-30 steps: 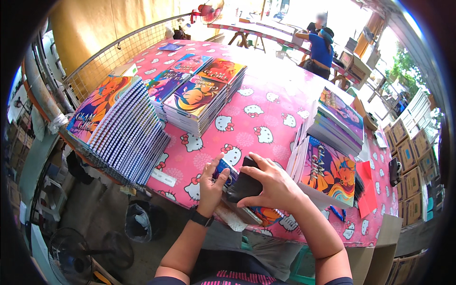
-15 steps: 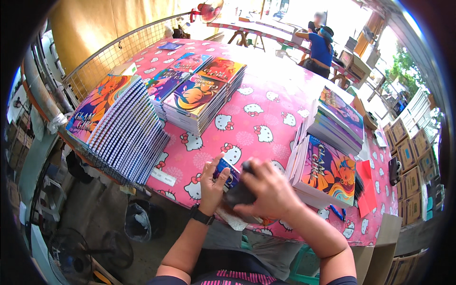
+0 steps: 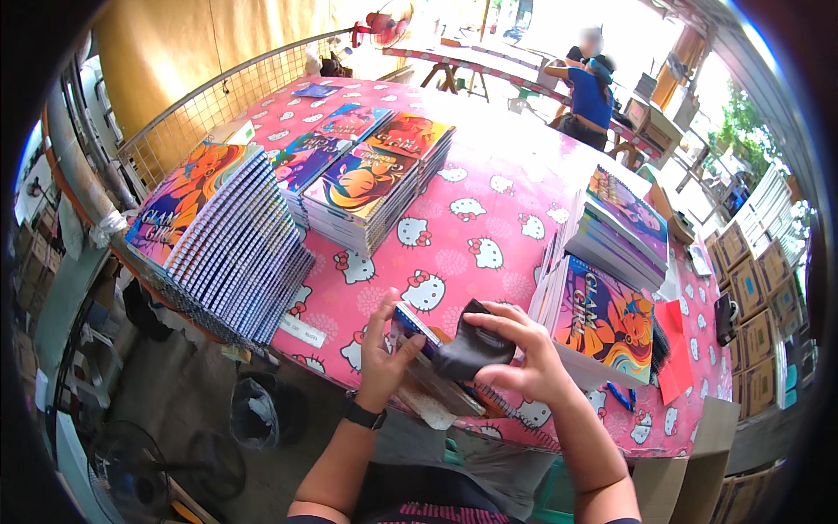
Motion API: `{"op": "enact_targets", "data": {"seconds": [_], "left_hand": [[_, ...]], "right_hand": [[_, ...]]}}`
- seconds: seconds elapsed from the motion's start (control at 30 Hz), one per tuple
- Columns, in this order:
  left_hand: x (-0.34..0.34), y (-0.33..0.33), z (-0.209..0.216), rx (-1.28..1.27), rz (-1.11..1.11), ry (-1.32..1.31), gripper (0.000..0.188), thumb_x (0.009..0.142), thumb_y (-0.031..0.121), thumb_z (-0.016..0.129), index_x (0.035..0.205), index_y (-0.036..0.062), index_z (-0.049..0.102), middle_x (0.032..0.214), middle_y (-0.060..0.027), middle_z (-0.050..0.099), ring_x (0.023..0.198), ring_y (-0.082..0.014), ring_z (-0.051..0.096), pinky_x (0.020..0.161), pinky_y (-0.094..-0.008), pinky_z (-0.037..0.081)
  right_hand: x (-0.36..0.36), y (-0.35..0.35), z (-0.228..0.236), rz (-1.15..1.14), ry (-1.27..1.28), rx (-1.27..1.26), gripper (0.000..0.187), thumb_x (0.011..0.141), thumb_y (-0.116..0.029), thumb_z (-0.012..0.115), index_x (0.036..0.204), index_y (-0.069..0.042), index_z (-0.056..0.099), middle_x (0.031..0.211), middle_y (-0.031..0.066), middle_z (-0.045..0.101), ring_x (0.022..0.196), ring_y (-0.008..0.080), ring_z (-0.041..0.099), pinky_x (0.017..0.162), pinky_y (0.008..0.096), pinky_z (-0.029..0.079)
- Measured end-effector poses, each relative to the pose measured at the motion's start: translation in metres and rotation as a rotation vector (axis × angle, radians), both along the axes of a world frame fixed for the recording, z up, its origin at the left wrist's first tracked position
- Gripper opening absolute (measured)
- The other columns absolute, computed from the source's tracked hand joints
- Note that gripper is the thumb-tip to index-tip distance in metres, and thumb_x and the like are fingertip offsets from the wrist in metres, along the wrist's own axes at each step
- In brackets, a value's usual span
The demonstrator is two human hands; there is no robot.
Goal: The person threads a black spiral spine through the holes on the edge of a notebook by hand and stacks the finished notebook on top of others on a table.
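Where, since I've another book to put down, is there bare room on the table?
The pink table has a broad free patch between the four grouped book piles and the right piles. It's crowded at the near edge, around the left hand, right hand and black pad, and left, under the tall stack.

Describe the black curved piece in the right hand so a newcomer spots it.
Start at the pink table printed with white cat faces. At its near edge, find the person's bare right hand, the one without a black wristband. It holds the black curved piece, plain, unlike the colourful-covered notebooks stacked to either side.
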State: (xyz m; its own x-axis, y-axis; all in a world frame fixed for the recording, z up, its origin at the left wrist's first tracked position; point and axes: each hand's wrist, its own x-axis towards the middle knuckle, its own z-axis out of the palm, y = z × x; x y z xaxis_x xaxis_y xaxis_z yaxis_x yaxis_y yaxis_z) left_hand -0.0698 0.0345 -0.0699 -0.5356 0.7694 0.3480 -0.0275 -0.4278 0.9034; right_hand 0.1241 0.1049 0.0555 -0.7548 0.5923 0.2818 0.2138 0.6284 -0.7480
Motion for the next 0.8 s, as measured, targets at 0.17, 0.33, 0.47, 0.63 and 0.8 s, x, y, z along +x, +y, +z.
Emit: {"op": "enact_targets", "data": {"seconds": [0.17, 0.33, 0.47, 0.63, 0.8], "left_hand": [[-0.001, -0.005, -0.003, -0.046, -0.098, 0.069, 0.072, 0.077, 0.013, 0.075, 0.139, 0.0025, 0.04, 0.11, -0.0065, 0.05, 0.103, -0.0164, 0.051, 0.094, -0.0306, 0.039], [-0.002, -0.008, -0.008, -0.059, -0.071, 0.098, 0.07, 0.079, 0.013, 0.073, 0.139, 0.0017, 0.039, 0.104, -0.0049, 0.049, 0.099, -0.0152, 0.05, 0.091, -0.0289, 0.039], [0.003, -0.004, -0.008, -0.051, -0.08, 0.067, 0.069, 0.081, 0.015, 0.072, 0.139, 0.0013, 0.039, 0.103, -0.0047, 0.047, 0.099, -0.0152, 0.048, 0.091, -0.0285, 0.038], [0.001, -0.006, -0.01, -0.074, -0.075, 0.109, 0.068, 0.082, 0.016, 0.071, 0.14, 0.0023, 0.038, 0.104, -0.0047, 0.046, 0.101, -0.0155, 0.047, 0.092, -0.0286, 0.038], [0.0, -0.007, -0.011, -0.031, -0.084, 0.066, 0.069, 0.083, 0.015, 0.07, 0.141, 0.0037, 0.037, 0.106, -0.0045, 0.045, 0.101, -0.0157, 0.047, 0.092, -0.0286, 0.038]], "right_hand": [[0.007, -0.007, -0.043, 0.069, 0.064, -0.713, 0.066, 0.074, -0.035, 0.079, 0.122, 0.004, 0.056, 0.117, 0.0131, 0.058, 0.112, 0.017, 0.051, 0.092, 0.0305, 0.043], [0.005, -0.006, -0.048, 0.109, 0.244, -0.652, 0.054, 0.078, -0.03, 0.071, 0.119, 0.003, 0.059, 0.119, 0.014, 0.058, 0.113, 0.0189, 0.051, 0.094, 0.0302, 0.041], [0.006, 0.002, -0.057, 0.024, 0.145, -0.534, 0.047, 0.075, -0.025, 0.066, 0.115, 0.001, 0.062, 0.122, 0.0147, 0.056, 0.113, 0.0228, 0.051, 0.096, 0.0331, 0.039], [0.004, 0.011, -0.051, 0.111, 0.143, -0.478, 0.051, 0.079, -0.039, 0.067, 0.116, -0.003, 0.063, 0.121, 0.0137, 0.056, 0.111, 0.0223, 0.052, 0.095, 0.0347, 0.04], [-0.007, 0.008, -0.038, 0.107, 0.073, -0.586, 0.067, 0.079, -0.058, 0.063, 0.118, -0.004, 0.062, 0.12, 0.0123, 0.056, 0.111, 0.0231, 0.052, 0.095, 0.0363, 0.04]]}}
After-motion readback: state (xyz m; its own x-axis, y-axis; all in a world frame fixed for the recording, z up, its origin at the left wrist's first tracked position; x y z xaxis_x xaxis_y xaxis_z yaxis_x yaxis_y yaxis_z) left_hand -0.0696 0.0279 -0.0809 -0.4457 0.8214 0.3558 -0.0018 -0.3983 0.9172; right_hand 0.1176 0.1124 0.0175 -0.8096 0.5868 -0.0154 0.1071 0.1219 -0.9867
